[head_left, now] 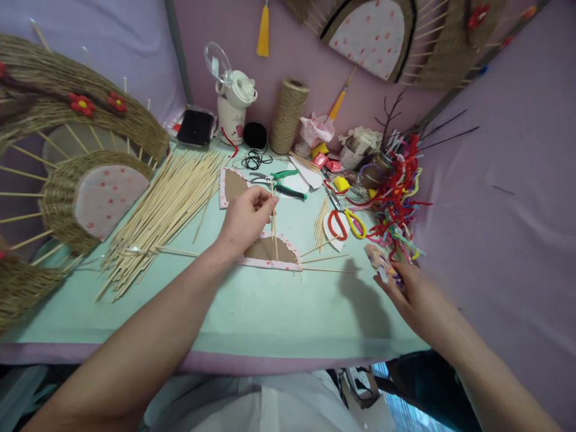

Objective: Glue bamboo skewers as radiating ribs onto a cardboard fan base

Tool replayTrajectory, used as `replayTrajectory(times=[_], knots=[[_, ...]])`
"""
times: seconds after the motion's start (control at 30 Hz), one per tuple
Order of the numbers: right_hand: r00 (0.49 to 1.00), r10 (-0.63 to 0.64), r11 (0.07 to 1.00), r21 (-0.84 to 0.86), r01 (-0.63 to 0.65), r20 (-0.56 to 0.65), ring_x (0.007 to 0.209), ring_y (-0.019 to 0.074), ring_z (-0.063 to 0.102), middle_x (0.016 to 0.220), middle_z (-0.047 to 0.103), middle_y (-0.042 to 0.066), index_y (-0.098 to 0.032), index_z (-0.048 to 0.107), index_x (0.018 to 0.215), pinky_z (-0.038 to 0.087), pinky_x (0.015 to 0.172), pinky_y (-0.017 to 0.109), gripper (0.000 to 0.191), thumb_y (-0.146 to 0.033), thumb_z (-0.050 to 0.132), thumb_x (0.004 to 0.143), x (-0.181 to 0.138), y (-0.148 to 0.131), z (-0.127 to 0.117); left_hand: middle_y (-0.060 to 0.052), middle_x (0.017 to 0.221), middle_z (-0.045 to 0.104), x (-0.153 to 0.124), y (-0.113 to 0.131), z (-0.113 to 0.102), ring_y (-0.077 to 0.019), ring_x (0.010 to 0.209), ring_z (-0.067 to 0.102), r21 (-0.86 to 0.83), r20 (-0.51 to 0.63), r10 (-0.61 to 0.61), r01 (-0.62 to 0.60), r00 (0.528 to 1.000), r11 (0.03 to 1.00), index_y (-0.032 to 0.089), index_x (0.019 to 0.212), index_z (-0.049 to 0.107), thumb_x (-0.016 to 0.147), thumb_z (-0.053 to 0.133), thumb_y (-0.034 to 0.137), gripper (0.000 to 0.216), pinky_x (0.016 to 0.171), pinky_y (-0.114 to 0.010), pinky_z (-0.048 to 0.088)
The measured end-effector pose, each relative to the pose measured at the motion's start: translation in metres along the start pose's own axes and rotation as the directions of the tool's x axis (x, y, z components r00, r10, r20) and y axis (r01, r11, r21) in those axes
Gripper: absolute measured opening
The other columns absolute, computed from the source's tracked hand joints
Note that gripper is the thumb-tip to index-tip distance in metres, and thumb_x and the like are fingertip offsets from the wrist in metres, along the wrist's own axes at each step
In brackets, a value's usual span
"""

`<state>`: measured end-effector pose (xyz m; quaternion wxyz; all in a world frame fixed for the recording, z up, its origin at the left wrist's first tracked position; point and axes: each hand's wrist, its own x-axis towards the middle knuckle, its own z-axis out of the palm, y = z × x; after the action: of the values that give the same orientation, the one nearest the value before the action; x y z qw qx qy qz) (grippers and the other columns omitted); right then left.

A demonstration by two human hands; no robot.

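My left hand (pixel 245 217) is closed in a pinch on a thin wooden stick (pixel 274 231) that stands over a half-round cardboard piece with pink dotted trim (pixel 270 251) on the mint table (pixel 252 306). A few more sticks fan out from that piece to the right. My right hand (pixel 407 288) sits at the table's right edge, fingers curled round a small pale patterned object (pixel 380 263) that I cannot name.
A big pile of sticks (pixel 166 207) lies to the left beside woven straw fans (pixel 85 198). Red-and-yellow scissors (pixel 344 221), green pliers (pixel 281 183), pipe cleaners (pixel 398 192), a twine spool (pixel 288 114) and a small white appliance (pixel 234 105) crowd the back.
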<state>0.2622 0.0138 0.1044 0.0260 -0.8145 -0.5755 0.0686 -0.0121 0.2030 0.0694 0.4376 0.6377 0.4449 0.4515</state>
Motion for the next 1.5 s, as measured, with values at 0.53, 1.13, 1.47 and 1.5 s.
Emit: replayTrajectory(times=[0.53,1.13,1.47,1.5], knots=[[0.977,0.033,0.935,-0.338,-0.104,-0.211,0.093,0.0369,0.059,0.110,0.060,0.023,-0.005,0.041,0.139,0.049,0.079,0.049,0.066,-0.052,0.040,0.093,-0.044,0.062,0.054,-0.003,0.068,0.065,0.062,0.021,0.082,-0.0172,0.067,0.057,0.448,0.450,0.118,-0.338,0.885,0.828,0.019,0.070,0.062,0.079,0.063,0.025,0.011,0.067,-0.029,0.041],[0.895,-0.151,0.883,0.350,0.313,-0.419,0.106,0.0277,0.056,0.111,0.064,0.013,-0.020,0.062,0.117,0.045,0.095,0.045,0.031,-0.035,0.046,0.095,0.036,-0.064,0.057,-0.007,0.076,0.068,0.062,0.009,0.119,-0.0221,0.073,0.061,0.521,0.681,0.012,-0.496,0.732,0.695,0.017,0.076,0.065,0.084,0.059,0.027,0.015,0.064,-0.029,0.039],[0.864,-0.098,0.871,0.377,0.314,-0.494,0.098,0.0250,0.058,0.104,0.065,0.011,-0.019,0.064,0.107,0.048,0.088,0.041,0.023,-0.031,0.049,0.095,0.044,-0.051,0.075,-0.009,0.083,0.070,0.057,0.013,0.124,-0.0221,0.078,0.062,0.555,0.703,-0.043,-0.510,0.710,0.657,0.016,0.083,0.066,0.086,0.054,0.027,0.017,0.067,-0.029,0.041],[0.857,-0.099,0.870,0.374,0.322,-0.505,0.097,0.0250,0.058,0.103,0.065,0.011,-0.019,0.064,0.107,0.048,0.087,0.041,0.023,-0.031,0.049,0.094,0.045,-0.050,0.076,-0.009,0.085,0.070,0.057,0.013,0.125,-0.0221,0.080,0.063,0.564,0.707,-0.054,-0.516,0.706,0.645,0.016,0.085,0.066,0.087,0.053,0.028,0.018,0.067,-0.028,0.041]])
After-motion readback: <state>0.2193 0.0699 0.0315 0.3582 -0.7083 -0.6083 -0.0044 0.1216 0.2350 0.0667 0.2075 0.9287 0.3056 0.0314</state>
